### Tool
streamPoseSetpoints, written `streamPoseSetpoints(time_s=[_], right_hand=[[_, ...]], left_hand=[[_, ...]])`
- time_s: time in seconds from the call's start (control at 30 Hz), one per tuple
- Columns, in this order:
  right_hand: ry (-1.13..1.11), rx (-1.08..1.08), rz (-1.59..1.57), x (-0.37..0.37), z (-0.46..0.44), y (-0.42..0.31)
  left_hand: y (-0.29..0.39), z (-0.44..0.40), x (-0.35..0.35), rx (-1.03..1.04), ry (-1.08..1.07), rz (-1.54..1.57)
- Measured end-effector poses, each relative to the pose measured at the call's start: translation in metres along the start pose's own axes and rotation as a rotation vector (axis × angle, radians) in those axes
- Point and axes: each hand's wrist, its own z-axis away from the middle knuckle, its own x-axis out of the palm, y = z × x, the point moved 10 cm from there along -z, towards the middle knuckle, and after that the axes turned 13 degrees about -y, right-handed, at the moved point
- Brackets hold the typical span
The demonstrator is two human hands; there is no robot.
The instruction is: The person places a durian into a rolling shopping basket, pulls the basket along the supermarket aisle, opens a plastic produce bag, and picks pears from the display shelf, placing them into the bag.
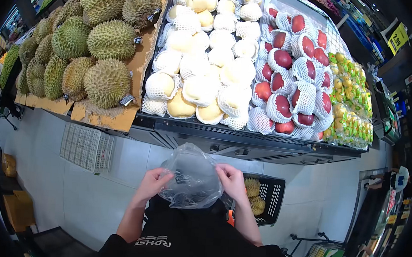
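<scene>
A clear plastic bag (193, 175) is spread between my two hands in front of my chest. My left hand (157, 182) pinches the bag's left edge, and my right hand (230, 179) pinches its upper right edge. Beyond the bag, a display holds pale yellow fruits (181, 107) in white foam nets. To their right lie red fruits (283, 59) in similar nets. Spiky durians (107, 83) are piled on cardboard at the left. At the far right of the display are packs of small yellow-green fruit (347, 88).
Below the display, a black basket (272, 200) with durians stands beside my right arm. A white crate (87, 146) sits on the floor to the left. A cart (319, 256) is at the lower right, and a cardboard box (17, 211) at the lower left.
</scene>
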Motion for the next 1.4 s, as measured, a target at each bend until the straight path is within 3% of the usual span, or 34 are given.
streamPoseSetpoints(time_s=[0.07,0.23,0.3,0.33,0.4,0.5,0.57,0.63,0.83,1.1,1.17,1.3,1.4], right_hand=[[0.051,-0.092,-0.206,-0.007,-0.02,-0.034],[0.133,-0.17,-0.276,-0.007,-0.066,-0.07],[0.119,-0.101,0.312,0.003,-0.078,-0.074],[0.113,-0.035,0.339,0.005,-0.082,-0.067],[0.101,-0.007,0.244,0.003,-0.086,-0.061],[0.093,0.057,0.029,-0.001,-0.077,-0.072],[-0.051,0.002,-0.276,0.013,-0.083,-0.079],[-0.078,-0.019,-0.289,0.012,-0.088,-0.088],[0.355,-0.135,-0.107,-0.061,-0.09,-0.107],[0.451,-0.17,0.145,-0.105,-0.119,-0.137],[0.517,-0.312,0.638,-0.112,-0.131,-0.187],[0.364,-0.322,0.752,-0.129,-0.185,-0.201],[0.132,-0.186,0.897,-0.127,-0.227,-0.185]], left_hand=[[0.014,-0.019,-0.004,0.034,-0.054,-0.013],[0.058,-0.041,-0.027,0.065,-0.252,-0.058],[0.078,-0.045,-0.047,0.219,-0.229,-0.062],[0.079,-0.051,-0.05,0.203,-0.247,-0.074],[0.092,-0.058,-0.063,0.367,-0.208,0.114],[0.096,-0.075,-0.064,0.363,-0.233,0.051],[0.1,-0.081,-0.063,0.367,-0.296,0.064],[0.106,-0.082,-0.066,0.38,-0.348,0.068],[0.114,-0.097,-0.079,0.369,-0.333,0.164],[0.135,-0.091,-0.07,0.406,-0.256,-0.01],[0.14,-0.093,-0.062,0.42,-0.244,0.012],[0.143,-0.102,-0.048,0.414,-0.222,0.036],[0.148,-0.108,-0.04,0.423,-0.172,-0.017]])
